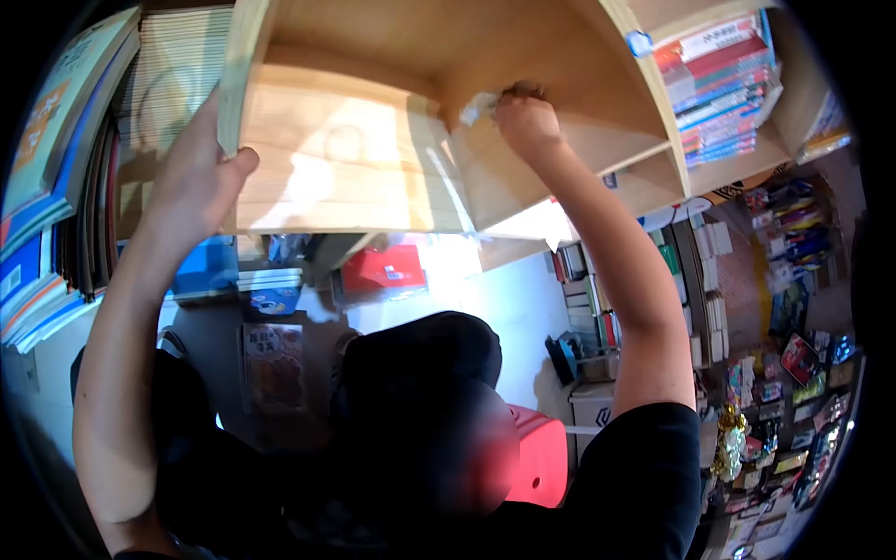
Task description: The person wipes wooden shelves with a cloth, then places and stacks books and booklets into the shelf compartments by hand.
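Observation:
A light wooden shelf compartment (336, 159) opens in front of me, with nothing standing in it. At its left side my left hand (201, 173) grips the upright wooden panel (241, 84), thumb on the compartment side and fingers mostly hidden behind. Deep inside, near the far right corner, my right hand (529, 121) is closed against the wood. A white crumpled tissue or cloth (478, 109) shows at its fingers, partly covered by them. Bright light falls in patches over the wood.
Books and magazines (70, 149) fill the section left of the panel. More books (714, 89) lie stacked in the right section. Below are a red stool (539, 457), a red packet (383, 269), rows of books (695, 289) and many small packaged goods (784, 401).

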### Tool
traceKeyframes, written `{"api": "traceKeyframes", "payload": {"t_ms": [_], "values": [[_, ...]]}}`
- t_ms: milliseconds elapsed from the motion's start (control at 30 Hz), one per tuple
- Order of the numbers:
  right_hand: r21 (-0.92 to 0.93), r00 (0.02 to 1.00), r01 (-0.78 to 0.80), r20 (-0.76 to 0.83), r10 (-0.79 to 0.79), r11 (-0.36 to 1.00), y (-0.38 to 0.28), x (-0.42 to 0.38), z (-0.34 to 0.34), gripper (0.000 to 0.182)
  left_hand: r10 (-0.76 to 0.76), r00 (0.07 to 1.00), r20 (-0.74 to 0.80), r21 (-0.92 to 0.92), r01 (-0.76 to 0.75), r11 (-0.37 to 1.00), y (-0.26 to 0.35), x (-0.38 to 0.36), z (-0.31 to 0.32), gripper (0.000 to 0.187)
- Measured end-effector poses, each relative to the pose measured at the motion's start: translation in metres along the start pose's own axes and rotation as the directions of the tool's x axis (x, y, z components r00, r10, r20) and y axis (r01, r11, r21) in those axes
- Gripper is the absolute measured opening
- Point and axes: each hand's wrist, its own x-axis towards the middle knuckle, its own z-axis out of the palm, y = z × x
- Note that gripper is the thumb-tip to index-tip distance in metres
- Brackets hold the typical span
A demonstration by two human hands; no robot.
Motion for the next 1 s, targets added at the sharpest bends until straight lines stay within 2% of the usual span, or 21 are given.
{"api": "traceKeyframes", "payload": {"t_ms": [33, 67, 133, 167, 233, 300, 367, 400, 433, 467, 500, 533, 567, 600, 633, 700, 767, 833, 933, 967, 1000], "values": [[-0.051, 0.98, 0.143, 0.144, -0.134, 0.988, -0.002, -0.031, -0.035, 0.02, -0.032, 0.999, -0.008, -0.024, 0.031, 0.999, -0.002, 0.001, 0.001, 0.066], [-0.059, 0.98, 0.14, 0.154, -0.13, 0.988, 0.0, -0.055, -0.043, 0.02, 0.003, 1.0, -0.019, -0.021, -0.004, 1.0, -0.009, 0.001, 0.003, 0.068], [0.088, 0.975, 0.213, 0.041, -0.217, 0.973, 0.01, -0.084, -0.052, 0.017, 0.06, 0.997, -0.038, -0.05, -0.062, 0.997, -0.018, 0.003, 0.007, 0.061], [0.084, 0.976, 0.212, 0.039, -0.216, 0.974, 0.016, -0.091, -0.056, 0.017, 0.11, 0.992, -0.056, -0.071, -0.114, 0.991, -0.02, 0.003, 0.008, 0.054], [0.089, 0.977, 0.202, -0.088, -0.194, 0.975, 0.028, -0.094, -0.061, 0.014, 0.084, 0.995, -0.06, -0.037, -0.086, 0.996, -0.019, 0.003, 0.006, 0.056], [0.087, 0.983, 0.179, -0.065, -0.174, 0.98, 0.029, -0.077, -0.055, 0.015, 0.05, 0.997, -0.061, -0.002, -0.05, 0.999, -0.013, 0.002, 0.006, 0.057], [0.043, 0.99, 0.107, 0.084, -0.11, 0.993, 0.023, -0.049, -0.059, 0.016, -0.067, 0.997, -0.034, 0.014, 0.067, 0.998, -0.003, -0.001, 0.002, 0.057], [0.068, 0.96, 0.025, 0.278, -0.043, 0.997, 0.02, -0.027, -0.058, 0.016, -0.075, 0.996, -0.042, 0.017, 0.076, 0.997, -0.006, -0.002, 0.002, 0.057], [0.069, 0.962, 0.036, 0.268, -0.053, 0.997, 0.02, -0.005, -0.038, 0.016, -0.03, 0.999, -0.043, 0.046, 0.032, 0.998, -0.009, -0.001, 0.003, 0.068], [0.022, 0.993, -0.019, 0.118, 0.017, 1.0, 0.018, 0.017, -0.005, 0.016, 0.017, 0.999, -0.044, 0.078, -0.013, 0.997, -0.012, 0.0, 0.003, 0.081], [-0.012, 0.996, -0.087, -0.038, 0.086, 0.996, 0.017, 0.038, 0.018, 0.016, 0.014, 0.998, -0.055, 0.086, -0.009, 0.996, -0.011, 0.001, 0.001, 0.081], [-0.003, 0.995, -0.082, -0.05, 0.082, 0.997, 0.015, 0.056, 0.026, 0.016, -0.024, 1.0, -0.021, 0.075, 0.025, 0.997, -0.009, 0.001, 0.0, 0.082], [-0.039, 0.971, -0.124, -0.21, 0.113, 0.992, 0.012, 0.072, 0.034, 0.017, -0.062, 0.998, 0.015, 0.069, 0.061, 0.996, -0.008, 0.002, -0.002, 0.083], [-0.064, 0.921, -0.17, -0.365, 0.136, 0.983, 0.008, 0.086, 0.037, 0.017, 0.04, 0.999, 0.002, 0.055, -0.04, 0.998, -0.011, 0.003, -0.002, 0.082], [-0.047, 0.918, -0.169, -0.372, 0.14, 0.984, 0.006, 0.099, 0.039, 0.017, 0.034, 0.999, -0.002, 0.072, -0.034, 0.997, -0.014, 0.004, -0.001, 0.082], [-0.097, 0.987, -0.162, -0.028, 0.16, 0.982, 0.008, 0.128, 0.039, 0.019, 0.077, 0.997, 0.005, -0.009, -0.077, 0.997, -0.016, 0.003, 0.0, 0.079], [-0.038, 0.979, -0.187, -0.092, 0.183, 0.982, 0.021, 0.141, 0.049, 0.021, 0.094, 0.996, 0.001, 0.005, -0.094, 0.996, -0.016, 0.004, -0.002, 0.078], [0.006, 0.97, -0.201, -0.14, 0.2, 0.98, 0.025, 0.145, 0.049, 0.023, -0.08, 0.995, 0.06, -0.115, 0.087, 0.99, -0.015, 0.002, -0.001, 0.077], [0.073, 0.993, -0.08, -0.078, 0.086, 0.994, 0.041, 0.12, 0.054, 0.023, -0.042, 0.999, 0.004, -0.074, 0.043, 0.996, -0.008, -0.001, 0.0, 0.075], [0.098, 0.98, -0.145, -0.12, 0.157, 0.985, 0.042, 0.108, 0.055, 0.021, -0.038, 0.999, 0.015, -0.095, 0.039, 0.995, -0.007, -0.001, 0.001, 0.075], [0.127, 0.961, -0.209, -0.159, 0.228, 0.97, 0.04, 0.095, 0.055, 0.02, -0.025, 1.0, -0.004, -0.089, 0.024, 0.996, -0.007, -0.002, 0.001, 0.06]]}}
